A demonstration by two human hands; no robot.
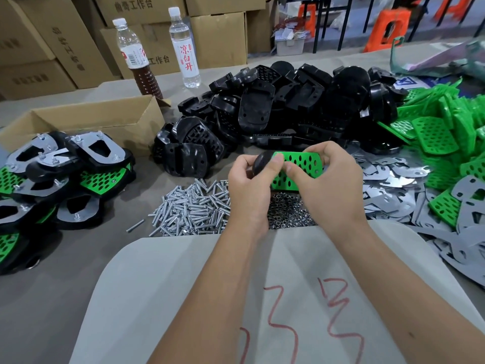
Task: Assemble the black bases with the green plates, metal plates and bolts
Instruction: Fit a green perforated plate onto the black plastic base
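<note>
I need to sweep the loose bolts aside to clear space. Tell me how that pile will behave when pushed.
The bolts lie as a loose heap of small round shanks, so a push would likely scatter them rather than slide them together. One stray bolt already lies apart, so rolling seems likely. Bare metal suggests they are heavy for their size and slippery on the table.

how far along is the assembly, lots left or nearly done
Early to middling. Done: a stack of finished units lies at the left, with metal plates bolted on. In hand: the left hand and right hand grip one black base with a green plate; no metal plate or bolts on it yet. Left: big heaps of black bases, green plates, metal plates and bolts.
</note>
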